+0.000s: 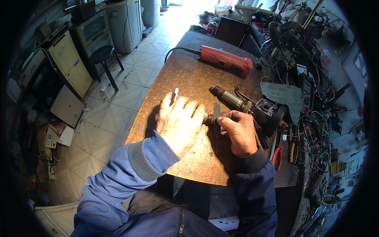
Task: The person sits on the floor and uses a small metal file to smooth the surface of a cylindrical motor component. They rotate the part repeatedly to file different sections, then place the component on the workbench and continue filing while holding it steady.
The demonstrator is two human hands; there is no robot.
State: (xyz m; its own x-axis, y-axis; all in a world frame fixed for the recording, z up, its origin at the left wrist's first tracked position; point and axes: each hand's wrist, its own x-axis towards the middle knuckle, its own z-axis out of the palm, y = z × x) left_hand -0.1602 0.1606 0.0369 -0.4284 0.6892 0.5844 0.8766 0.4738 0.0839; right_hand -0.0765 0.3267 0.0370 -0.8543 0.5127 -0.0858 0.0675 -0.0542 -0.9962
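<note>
My left hand [179, 124] is closed around a motor armature, mostly hidden by the fingers. Its copper-coloured commutator end [209, 117] shows on the right side of the fingers. A pale-edged piece [174, 95] sticks up beyond the left knuckles; what it belongs to is unclear. Between thumb and forefinger, my right hand [239, 132] pinches a narrow grey-green strip of sandpaper [216, 111], which stands next to the commutator. Whether the strip touches it I cannot tell. Beyond the hands lies a second armature [231, 98], beside an open metal gear housing [265, 107].
A red angle grinder body [225, 59] with a black cord lies across the table's [181, 75] far part. Toward the right are a sandpaper sheet [282, 94], red-handled pliers [277, 157] and a heap of tangled wires [312, 106]. A black stool [102, 55] stands left.
</note>
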